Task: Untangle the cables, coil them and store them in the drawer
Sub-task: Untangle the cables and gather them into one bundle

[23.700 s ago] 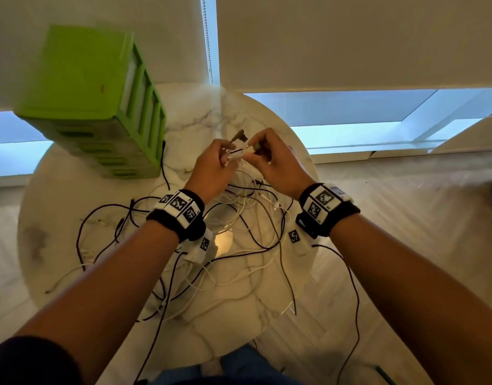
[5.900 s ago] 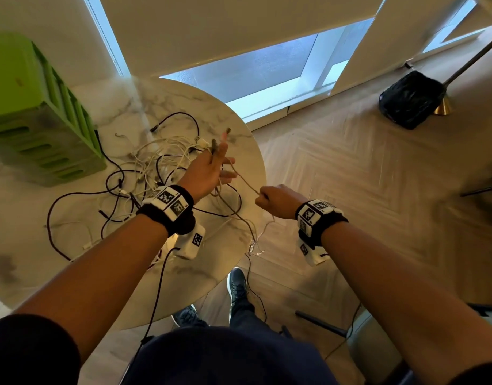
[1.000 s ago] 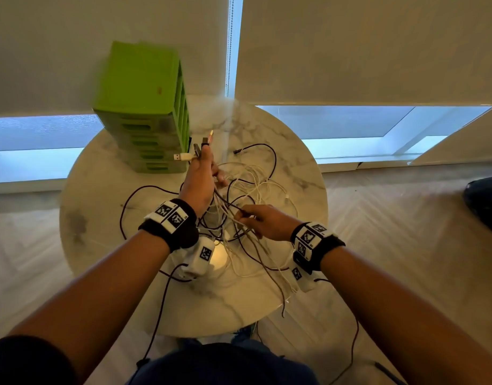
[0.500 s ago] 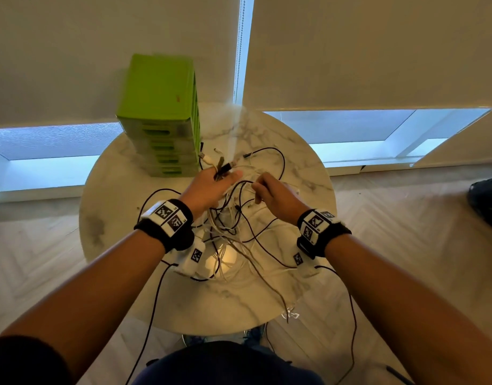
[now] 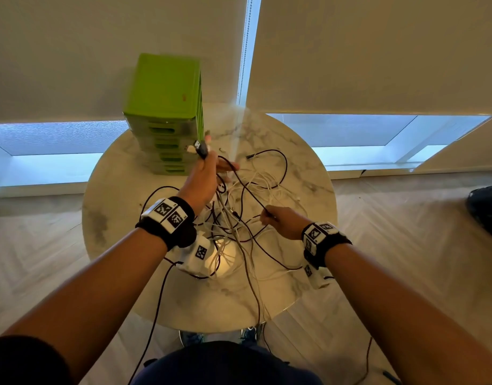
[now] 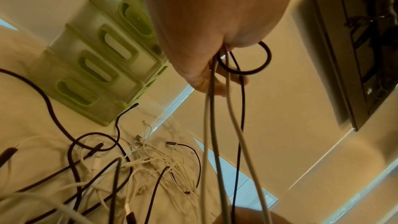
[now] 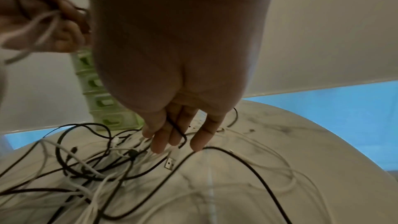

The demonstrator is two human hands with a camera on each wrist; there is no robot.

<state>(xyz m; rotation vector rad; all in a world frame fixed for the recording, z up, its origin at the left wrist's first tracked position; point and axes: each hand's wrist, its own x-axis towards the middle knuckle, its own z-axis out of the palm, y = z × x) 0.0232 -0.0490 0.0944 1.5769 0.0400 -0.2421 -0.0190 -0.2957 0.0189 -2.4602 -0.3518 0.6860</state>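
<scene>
- Overhead, a round marble surface [image 5: 122,195] is seen with a tangle of black and white cables [image 5: 256,190] spread over its middle.
- A bundle of cable ends is gripped in the left hand [image 5: 203,179], which is raised above the tangle; a black USB plug [image 5: 200,148] and some white plugs stick up past the fingers.
- From the left wrist view, white and black strands [image 6: 224,134] are seen hanging down out of the curled fingers [image 6: 217,84], with a small black loop [image 6: 245,59] beside the palm.
- A black cable [image 5: 247,190] is pinched by the right hand [image 5: 283,220], lower and nearer the body (the line runs taut from here up to the left hand).
- In the right wrist view, the fingers [image 7: 163,135] point down toward the heap, with a black strand between them; a silver USB plug [image 7: 170,163] lies on the marble just below.
- The two hands are held well apart, each clamped on cable.
- A green drawer unit [image 5: 167,112] stands upright at the far side of the surface, behind the left hand; its stacked drawers [image 6: 94,67] all appear shut.
- Some strands trail over the near edge toward the wooden floor [image 5: 406,232].
</scene>
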